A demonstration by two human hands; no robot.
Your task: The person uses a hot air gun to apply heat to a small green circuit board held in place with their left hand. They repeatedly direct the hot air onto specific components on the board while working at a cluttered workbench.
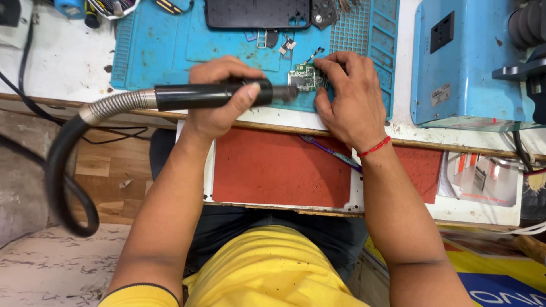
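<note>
My left hand (219, 96) is wrapped tight around the black cylindrical hot-air handpiece (213, 95), its ribbed metal hose (116, 105) trailing off to the left into a thick black cable. The nozzle end sits just beside the small green circuit board (307, 77), which lies on the near edge of the blue silicone work mat (165, 51). My right hand (347, 99) is bent over that board, fingertips pinning its edges — closed on it, not lifting it.

To do this well, I judge the nozzle should stay close above the board without touching it, and my right fingers should hold only the rim, away from the heat. A steady left wrist matters more than force.

Counting: one handpiece, one green board, one mat, one dark phone body (259, 12) at the mat's far edge, and a few small loose metal parts (287, 44) between it and the board — I cannot number them exactly. One blue machine housing (463, 62) stands at right.
</note>
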